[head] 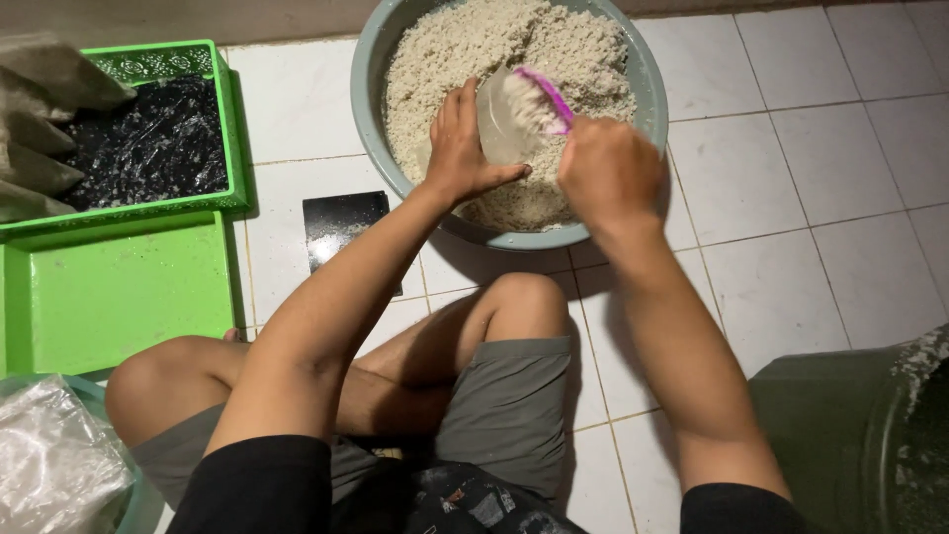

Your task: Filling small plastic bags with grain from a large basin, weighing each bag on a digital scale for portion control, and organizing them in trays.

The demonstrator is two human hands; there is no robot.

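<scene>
White tile floor [830, 178] all around, with thin lines between the tiles. On the far left, two green trays: flat green tray [119, 292] close by, bare inside, and green basket [222, 119] past it, lined with shiny black plastic [148, 148]. Grey sacks [40, 129] hanging over the basket's left edge. At the bottom right corner, dark green bucket [840, 435] with pale bits stuck along its rim. At the bottom left, crumpled clear plastic [54, 465] piled in a round tub. Folded bare legs and grey shorts [504, 405] in the middle, knees pointing out over the tiles.

At the top, big grey bowl [647, 89] on the floor, filled almost to the rim with pale crumbly grain [465, 49]. Just left of the bowl, small black square [341, 222] flat on a tile.

Over the near side of the bowl, both hands close together. Left hand [460, 148] wrapped around a clear plastic bag [499, 133], thumb stretched out under it, fingers curled on its side, keeping its mouth up and open. Right hand [608, 168] closed in a fist around the handle of a pink scoop [544, 99]. Scoop tipped at the bag's mouth, touching it, loaded with grain. Bag partly hidden by the left hand, sitting just above the grain.
</scene>
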